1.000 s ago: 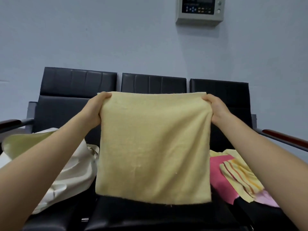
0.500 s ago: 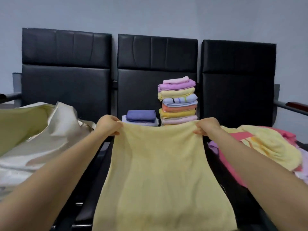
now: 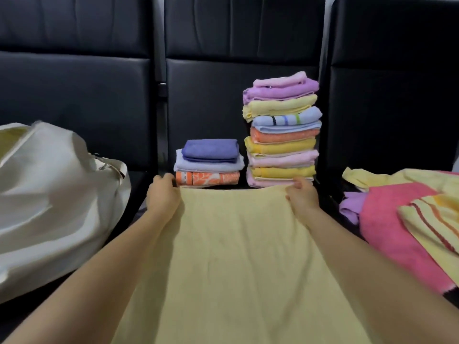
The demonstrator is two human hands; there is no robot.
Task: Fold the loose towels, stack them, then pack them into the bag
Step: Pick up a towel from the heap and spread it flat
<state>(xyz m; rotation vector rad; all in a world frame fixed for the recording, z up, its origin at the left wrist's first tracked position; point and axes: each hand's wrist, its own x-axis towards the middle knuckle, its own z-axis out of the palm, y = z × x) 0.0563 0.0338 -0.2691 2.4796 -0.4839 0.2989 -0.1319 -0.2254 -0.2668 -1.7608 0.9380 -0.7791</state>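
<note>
Both hands, left hand (image 3: 162, 194) and right hand (image 3: 301, 196), pinching yellow towel (image 3: 231, 256) corners just before tall stack (image 3: 282, 130). Risk: forward push toppling it.

Even, soft indoor light, no hard shadows, faint sheen on the black seat backs (image 3: 74, 78), slight motion blur overall, softest on the white bag (image 3: 49, 194), wide-angle bending at the edges, forearms stretched large.
</note>
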